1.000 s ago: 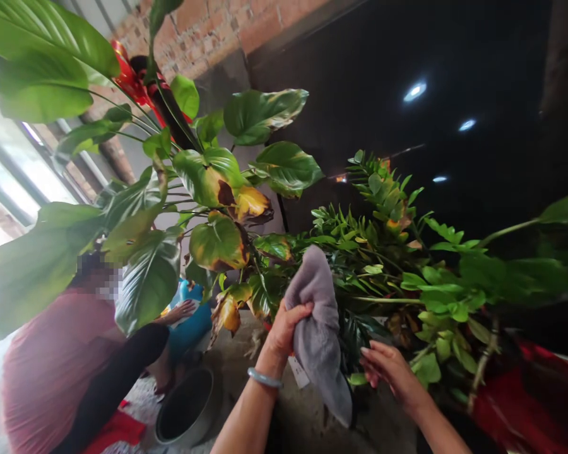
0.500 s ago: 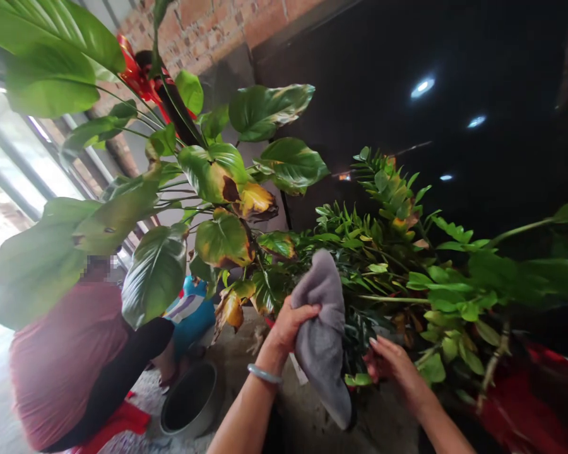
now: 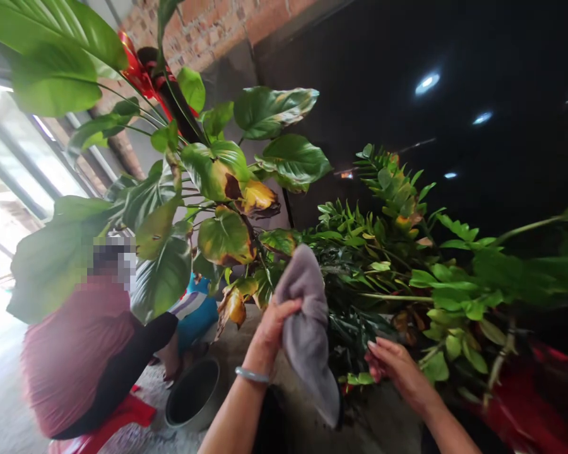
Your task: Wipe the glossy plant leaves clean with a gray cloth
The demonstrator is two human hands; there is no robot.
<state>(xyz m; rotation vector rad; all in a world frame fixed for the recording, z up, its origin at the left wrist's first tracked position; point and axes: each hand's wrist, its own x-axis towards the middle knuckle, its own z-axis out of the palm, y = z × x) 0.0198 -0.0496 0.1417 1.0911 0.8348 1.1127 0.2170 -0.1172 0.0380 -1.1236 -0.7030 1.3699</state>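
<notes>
My left hand [image 3: 271, 330], with a pale bracelet on its wrist, is closed on a grey cloth [image 3: 307, 328] that it holds up against the foliage; the cloth's tail hangs down. My right hand [image 3: 394, 369] reaches into the small-leaved green plant [image 3: 407, 271] low down, its fingers curled among the stems; what they hold, if anything, is hidden by leaves. A large-leaved plant [image 3: 218, 183] with yellow and brown patches rises to the left of the cloth.
A person in a red top [image 3: 80, 353] crouches at the lower left beside a grey metal basin [image 3: 194, 397] on the floor. A blue object [image 3: 199, 310] sits behind them. Brick wall [image 3: 208, 25] at top, dark glossy wall [image 3: 407, 75] behind plants, red wrapping [image 3: 539, 391] at right.
My left hand and the cloth shifted slightly left and up. My right hand stayed low among the stems. The view drifted a little, and the crouching person appears further right.
</notes>
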